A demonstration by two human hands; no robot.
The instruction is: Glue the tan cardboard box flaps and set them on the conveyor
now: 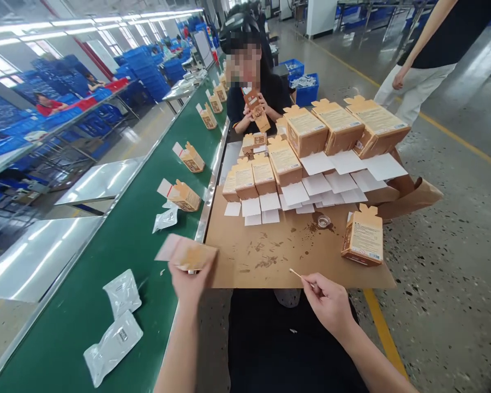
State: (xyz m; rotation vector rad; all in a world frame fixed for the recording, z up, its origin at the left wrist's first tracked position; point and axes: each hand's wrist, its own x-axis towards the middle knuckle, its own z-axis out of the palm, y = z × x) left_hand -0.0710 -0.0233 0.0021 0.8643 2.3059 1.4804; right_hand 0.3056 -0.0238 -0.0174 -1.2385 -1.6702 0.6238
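Observation:
My left hand (188,284) grips a small brown carton (190,255) with a white flap, blurred by motion, at the edge of the green conveyor belt (85,305). My right hand (329,303) pinches a thin wooden stick (298,274) over the front edge of the cardboard work sheet (270,256). One closed carton (362,238) lies on the sheet to the right. Rows of open cartons (284,161) with white flaps stand at the far side. A small glass dish (323,221) sits among brown glue smears.
Two silver pouches (117,325) lie on the belt near me, another pouch (166,218) and several cartons (184,196) farther along. A co-worker (253,93) sits opposite holding a carton. Another person (421,54) stands at the right. Blue crates (306,87) are behind.

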